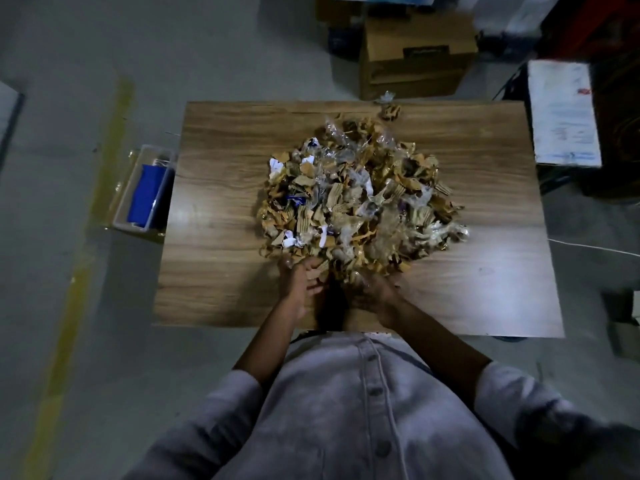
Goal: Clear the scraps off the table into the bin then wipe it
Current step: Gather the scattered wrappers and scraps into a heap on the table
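A big heap of scraps (360,199), torn brown cardboard, clear plastic and some white paper, covers the middle of the wooden table (221,188). A few stray scraps (390,110) lie at the far edge. Both my hands are at the heap's near edge, close together. My left hand (300,282) has its palm turned inward, its loosely bent fingers touching the nearest scraps. My right hand (372,289) reaches into the heap from the right, its fingers buried among scraps and hidden. A clear plastic bin (121,206) stands on the floor by the table's left edge.
Inside the bin lies a blue cloth (147,192). A cardboard box (415,53) stands on the floor just behind the table. White papers (562,112) lie on a surface at the right. A yellow line (86,216) runs along the grey floor on the left.
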